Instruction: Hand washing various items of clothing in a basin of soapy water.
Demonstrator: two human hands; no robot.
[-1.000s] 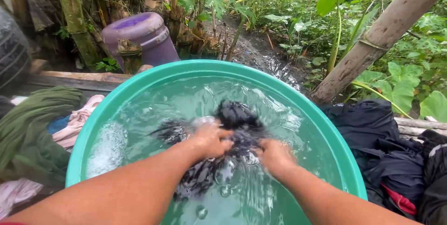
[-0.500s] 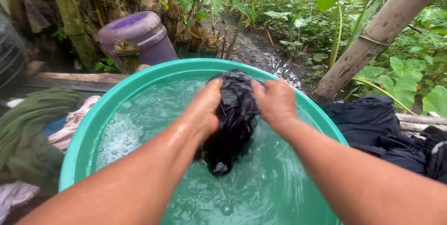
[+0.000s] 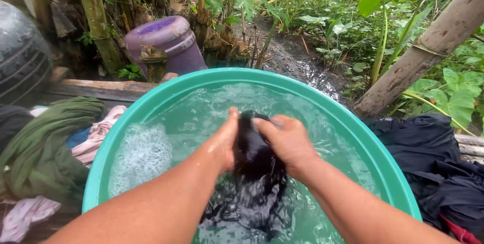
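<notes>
One big green basin full of soapy water fills the middle. Beside it, at the left, lies a heap of green and pink clothes; at the right lies a heap of dark clothes. Behind the basin stands a purple container. Above the water, the left hand and the right hand are both closed around a wet black cloth, whose lower end hangs into the water.
</notes>
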